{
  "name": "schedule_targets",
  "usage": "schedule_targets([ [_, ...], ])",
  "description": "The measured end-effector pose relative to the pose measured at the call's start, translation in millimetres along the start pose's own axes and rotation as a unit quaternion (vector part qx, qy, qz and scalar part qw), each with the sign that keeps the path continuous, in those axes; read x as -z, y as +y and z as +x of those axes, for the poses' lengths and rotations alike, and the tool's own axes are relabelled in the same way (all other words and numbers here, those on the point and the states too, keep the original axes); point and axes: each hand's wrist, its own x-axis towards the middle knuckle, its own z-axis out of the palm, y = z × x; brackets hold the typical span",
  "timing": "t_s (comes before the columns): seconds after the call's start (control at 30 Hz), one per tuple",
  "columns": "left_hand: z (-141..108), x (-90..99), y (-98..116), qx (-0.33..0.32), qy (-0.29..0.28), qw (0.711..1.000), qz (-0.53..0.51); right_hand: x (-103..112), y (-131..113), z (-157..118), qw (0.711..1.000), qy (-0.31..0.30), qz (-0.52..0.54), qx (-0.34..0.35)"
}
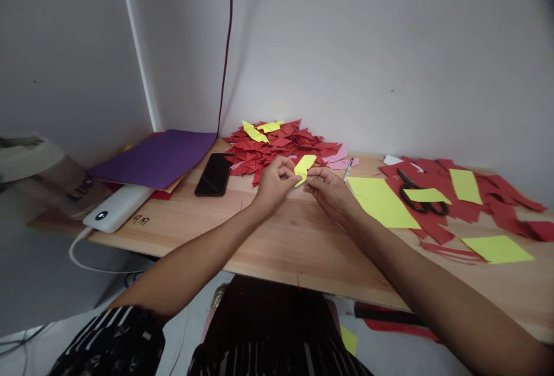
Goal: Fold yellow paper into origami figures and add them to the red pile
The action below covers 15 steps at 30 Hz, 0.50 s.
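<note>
A small piece of folded yellow paper (305, 163) is held up between my two hands, above the wooden table. My left hand (277, 179) pinches its lower left edge with thumb and fingers. From the other side, my right hand (329, 187) grips the right edge near the bottom, its fingers curled. Just behind my hands lies a heap of folded red paper pieces (277, 148). Two folded yellow pieces (255, 131) rest on top of that heap. The finer folds of the held paper are too small to make out.
A phone (213, 175), purple sheets (160, 156) and a white power bank (116, 208) lie to the left. On the right are a pen (348, 170), a yellow sheet (381, 203), black scissors (418, 197), red scraps (511, 214) and cut yellow pieces (497, 249). A wall (346, 58) stands behind.
</note>
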Motion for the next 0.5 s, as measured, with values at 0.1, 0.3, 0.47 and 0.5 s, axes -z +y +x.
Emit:
schedule_targets([
  [0.1, 1, -0.9, -3, 0.045, -0.001, 0.998, -0.039, 1, 1, 1, 1.000, 0.005, -0.011, 0.013],
  [0.3, 0, -1.1, -6, 0.090, -0.047, 0.993, -0.066, 4, 4, 1, 0.997, -0.009, -0.065, 0.035],
  [0.47, 4, 2.4, -12, 0.051, -0.035, 0.998, 0.004, 2, 2, -4, 0.985, -0.045, -0.159, 0.044],
  [0.5, 4, 2.6, -13, 0.046, -0.038, 0.998, 0.011, 2, 1, -5, 0.982, -0.049, -0.174, 0.049],
])
